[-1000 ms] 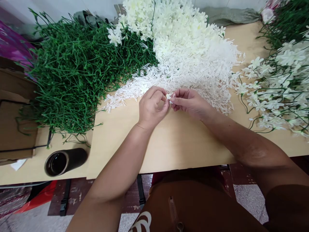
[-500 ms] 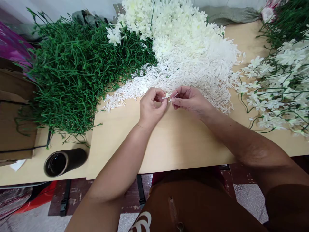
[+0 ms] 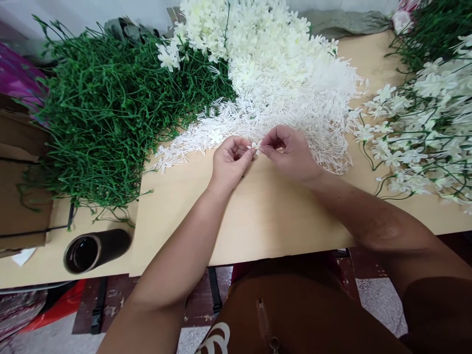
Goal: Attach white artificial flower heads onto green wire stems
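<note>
Between my hands is a small white artificial flower (image 3: 254, 145), raised just above the near edge of the white stamen pile (image 3: 287, 110). My left hand (image 3: 232, 160) is closed in a pinch on the flower, thumb against forefinger. From the other side, the thumb and forefinger of my right hand (image 3: 287, 150) meet right at the flower's centre; the thin white stamen they grip is mostly hidden by the fingers. Behind the stamens rises a heap of white flower heads (image 3: 265, 39). Green plastic stems (image 3: 110, 108) lie in a tangled mass to the left.
White flowers on green stems (image 3: 416, 142) spread over the right side of the wooden table (image 3: 243, 221). A dark cylindrical cup (image 3: 110, 244) lies near the front left edge, by a cardboard box (image 3: 25, 187). A grey-green cloth (image 3: 342, 23) rests along the wall.
My right hand has come closer to my left, and its fingertips now meet the flower. The loose white stamens sticking out from my right fingers are less visible. The view has shifted slightly.
</note>
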Available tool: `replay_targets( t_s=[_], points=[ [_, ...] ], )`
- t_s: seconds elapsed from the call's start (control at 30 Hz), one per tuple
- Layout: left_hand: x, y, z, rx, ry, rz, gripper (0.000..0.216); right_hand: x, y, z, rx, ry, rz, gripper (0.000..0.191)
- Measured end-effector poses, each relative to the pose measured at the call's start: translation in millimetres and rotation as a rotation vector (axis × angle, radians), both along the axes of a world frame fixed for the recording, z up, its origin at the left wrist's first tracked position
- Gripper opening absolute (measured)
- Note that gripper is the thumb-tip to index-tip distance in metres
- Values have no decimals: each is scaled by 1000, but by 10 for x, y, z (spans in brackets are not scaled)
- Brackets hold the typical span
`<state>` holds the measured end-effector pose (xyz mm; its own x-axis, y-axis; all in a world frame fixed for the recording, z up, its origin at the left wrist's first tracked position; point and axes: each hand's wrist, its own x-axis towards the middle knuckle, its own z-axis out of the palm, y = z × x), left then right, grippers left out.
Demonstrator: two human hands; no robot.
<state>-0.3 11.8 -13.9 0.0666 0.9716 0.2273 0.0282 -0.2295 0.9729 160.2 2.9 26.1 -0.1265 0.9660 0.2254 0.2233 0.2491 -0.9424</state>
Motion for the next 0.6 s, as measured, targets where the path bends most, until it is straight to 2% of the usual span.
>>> replay_targets(
  t_s=[0.2, 0.43, 0.6],
  points=[
    [1, -5, 20, -17, -81, -21, 46, 39, 37, -80, 130, -109, -24, 12],
    [37, -15, 71, -77, -168, -24, 52, 74, 86, -239, 482, -314, -36, 12],
    [30, -7, 73, -96, -182, -18, 51, 85, 106, -294, 549, -393, -9, 11]
  ],
)
